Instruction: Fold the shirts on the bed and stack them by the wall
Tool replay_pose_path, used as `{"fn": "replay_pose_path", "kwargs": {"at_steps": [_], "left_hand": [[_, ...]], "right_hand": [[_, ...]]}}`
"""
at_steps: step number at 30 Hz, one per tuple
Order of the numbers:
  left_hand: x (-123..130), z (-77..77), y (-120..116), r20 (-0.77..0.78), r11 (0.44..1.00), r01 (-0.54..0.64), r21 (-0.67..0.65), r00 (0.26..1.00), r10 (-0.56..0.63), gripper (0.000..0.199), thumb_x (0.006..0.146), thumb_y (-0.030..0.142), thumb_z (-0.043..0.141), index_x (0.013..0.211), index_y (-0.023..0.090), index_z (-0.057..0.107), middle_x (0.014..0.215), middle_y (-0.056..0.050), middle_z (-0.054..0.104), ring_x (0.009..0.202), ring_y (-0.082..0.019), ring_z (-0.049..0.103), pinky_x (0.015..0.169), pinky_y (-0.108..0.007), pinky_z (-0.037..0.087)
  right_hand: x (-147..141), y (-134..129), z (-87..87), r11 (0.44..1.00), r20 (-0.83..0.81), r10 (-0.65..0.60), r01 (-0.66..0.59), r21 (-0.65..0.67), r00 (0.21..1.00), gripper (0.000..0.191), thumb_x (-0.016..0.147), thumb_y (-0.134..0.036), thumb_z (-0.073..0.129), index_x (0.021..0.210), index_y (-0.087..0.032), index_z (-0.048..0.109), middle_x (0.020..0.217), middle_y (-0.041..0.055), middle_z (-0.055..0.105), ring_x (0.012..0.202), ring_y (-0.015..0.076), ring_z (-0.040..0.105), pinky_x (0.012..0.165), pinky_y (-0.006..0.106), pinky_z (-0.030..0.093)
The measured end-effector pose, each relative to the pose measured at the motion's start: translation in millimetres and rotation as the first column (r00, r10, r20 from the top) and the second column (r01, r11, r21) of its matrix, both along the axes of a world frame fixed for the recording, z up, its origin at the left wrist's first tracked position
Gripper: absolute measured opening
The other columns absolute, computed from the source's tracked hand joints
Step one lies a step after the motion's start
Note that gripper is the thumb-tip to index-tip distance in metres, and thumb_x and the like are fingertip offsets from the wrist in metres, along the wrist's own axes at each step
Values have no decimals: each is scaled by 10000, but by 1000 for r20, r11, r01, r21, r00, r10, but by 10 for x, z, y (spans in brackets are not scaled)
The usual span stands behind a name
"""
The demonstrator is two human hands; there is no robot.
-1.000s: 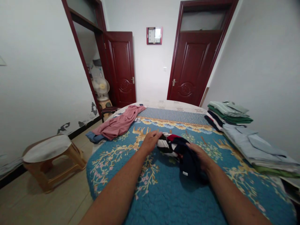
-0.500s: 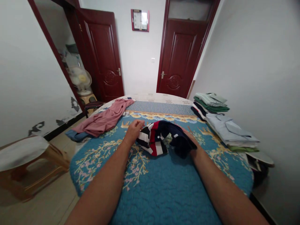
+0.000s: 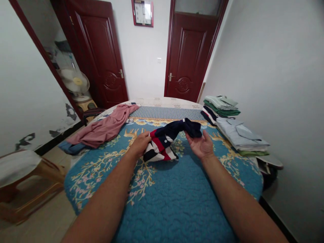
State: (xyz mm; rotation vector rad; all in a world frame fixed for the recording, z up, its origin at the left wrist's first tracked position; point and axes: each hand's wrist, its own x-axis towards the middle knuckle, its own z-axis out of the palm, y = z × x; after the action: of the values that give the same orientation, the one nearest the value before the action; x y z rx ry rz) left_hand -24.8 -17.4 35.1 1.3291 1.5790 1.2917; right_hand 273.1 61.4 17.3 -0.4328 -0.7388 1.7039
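Note:
A shirt (image 3: 162, 140) with navy, red, white and black blocks and a white button is bunched above the middle of the bed-like teal quilted cover (image 3: 177, 199). My left hand (image 3: 140, 144) is closed on the shirt's left edge. The navy part arches up and to the right, its loose end by my right hand (image 3: 201, 145). That hand is turned palm up, its thumb apart and its fingertips at the underside of the navy cloth. The lower striped part hangs down close to the cover.
Rumpled pink clothing (image 3: 108, 130) lies over blue cloth (image 3: 72, 145) at the left. Stacked folded clothes (image 3: 221, 103) and a folded light blue shirt (image 3: 240, 135) line the right side near the wall. A wooden stool (image 3: 30, 175) stands at the lower left.
The shirt's navy end has risen and straightened out toward the far side. My right hand has turned palm up, with its fingers apart. My left hand has closed on the shirt's left edge.

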Motion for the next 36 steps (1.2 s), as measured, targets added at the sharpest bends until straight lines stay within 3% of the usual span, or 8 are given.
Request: {"fn": "replay_pose_path", "kwargs": {"at_steps": [2,5,12,16,21,25,29,36], "left_hand": [[10,-34,5,249,987,154,-46,959,-138,441,778,271,672,1199,182,769,1014,-79,819,953,-264,761,854,-408,628],[13,-109,9,393,954,294,-65,886,-247,516,708,198,681,1218,203,761,1054,-85,825,943,-260,773,891,-440,636],[-18,-117,-21,430,930,365,-41,847,-314,549,617,89,667,1139,226,765,1063,-39,823,931,-229,772,875,-371,626],[-25,-130,-17,503,923,384,-8,799,-329,647,592,53,677,1210,238,715,1060,-18,810,913,-213,771,831,-331,613],[-8,-121,-55,589,890,457,6,717,-372,613,565,19,706,1143,226,702,952,3,786,808,-184,746,751,-287,580],[75,-66,-116,626,829,560,-8,649,-432,366,746,229,839,1098,167,761,1000,-76,800,894,-228,761,836,-334,592],[203,-71,-107,627,848,528,-44,675,-388,324,804,393,886,976,137,788,999,-121,808,907,-237,763,879,-350,593],[380,-101,-69,554,902,392,-179,798,-237,381,628,249,960,955,217,768,870,-54,799,748,-227,752,782,-385,618]], "right_hand": [[7,42,-16,1000,-5,-5,5,-3,1000,324,903,-431,780,1182,-280,714,1242,29,796,1251,224,732,1047,385,639],[-14,87,-69,999,54,42,-41,-8,998,354,864,-324,827,1192,-284,700,1221,26,790,1217,225,749,1007,363,660],[-133,111,-200,996,412,-42,71,-53,910,420,822,-233,863,1199,-226,678,1167,70,782,860,180,791,734,299,686],[-187,57,-218,999,571,5,27,-47,821,390,869,-243,810,1217,-213,636,1067,76,787,683,154,744,618,294,656],[-272,-41,-239,992,597,127,-113,-60,792,411,889,-341,807,1237,-218,627,949,50,765,663,165,730,580,290,617],[-315,-73,-259,986,578,164,-155,-66,800,482,848,-364,831,1275,-223,662,929,34,759,658,155,691,578,287,582],[-336,-86,-255,989,574,138,-148,-30,807,463,731,-306,885,1163,-230,736,931,24,766,729,154,679,593,250,520],[-372,-151,-185,991,421,92,-125,53,903,376,665,-324,932,981,-225,755,857,-10,747,710,141,660,635,256,522]]}}
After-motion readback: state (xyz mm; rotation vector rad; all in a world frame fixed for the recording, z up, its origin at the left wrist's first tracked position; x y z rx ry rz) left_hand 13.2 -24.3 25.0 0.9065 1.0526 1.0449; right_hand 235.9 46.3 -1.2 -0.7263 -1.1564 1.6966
